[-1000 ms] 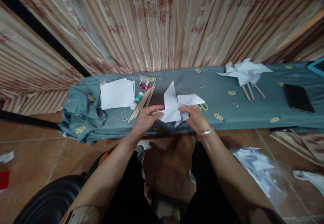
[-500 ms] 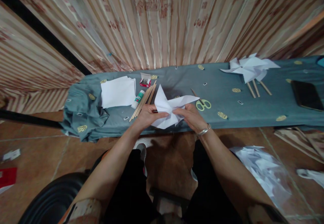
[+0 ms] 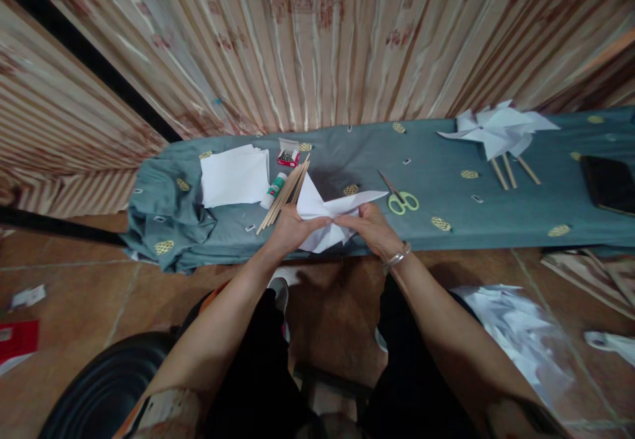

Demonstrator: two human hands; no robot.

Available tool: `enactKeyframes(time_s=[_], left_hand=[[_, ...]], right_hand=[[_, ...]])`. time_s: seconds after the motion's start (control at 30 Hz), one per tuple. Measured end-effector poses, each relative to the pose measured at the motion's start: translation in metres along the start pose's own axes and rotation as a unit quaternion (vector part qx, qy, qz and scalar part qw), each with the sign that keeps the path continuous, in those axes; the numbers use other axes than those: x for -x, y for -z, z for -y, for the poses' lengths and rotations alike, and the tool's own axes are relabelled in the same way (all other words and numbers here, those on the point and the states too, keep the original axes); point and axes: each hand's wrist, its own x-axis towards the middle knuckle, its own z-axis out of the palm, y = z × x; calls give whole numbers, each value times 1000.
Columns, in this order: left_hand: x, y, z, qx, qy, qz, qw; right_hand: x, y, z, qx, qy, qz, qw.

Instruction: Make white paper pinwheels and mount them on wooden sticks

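Observation:
A half-folded white paper pinwheel point(image 3: 325, 217) is held over the near edge of a bench draped in blue-grey cloth point(image 3: 436, 181). My left hand point(image 3: 290, 231) pinches its left side, with the thumb lying on top of the paper. From the right, my right hand point(image 3: 372, 227), with a silver bracelet at the wrist, grips the centre folds. Both hands are closed on the paper. One pointed flap sticks up and another points right towards green-handled scissors point(image 3: 399, 198).
Left of my hands lie wooden sticks point(image 3: 284, 194), a glue bottle point(image 3: 274, 190), a small red box point(image 3: 288, 155) and a stack of white sheets point(image 3: 233, 176). Finished pinwheels on sticks point(image 3: 499, 131) and a dark phone point(image 3: 609, 184) lie at right. Paper scraps point(image 3: 516, 330) litter the floor.
The paper has come a little towards me and flattened; its upright flap now stands lower. Both hands have closed in on its centre, and the view has shifted slightly left.

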Motion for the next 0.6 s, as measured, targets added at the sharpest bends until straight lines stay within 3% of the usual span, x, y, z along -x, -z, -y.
enactKeyframes(time_s=[0.6], left_hand=[[6, -8, 1, 32, 9, -67, 997]], right_hand=[[2, -3, -6, 22, -33, -17, 999]])
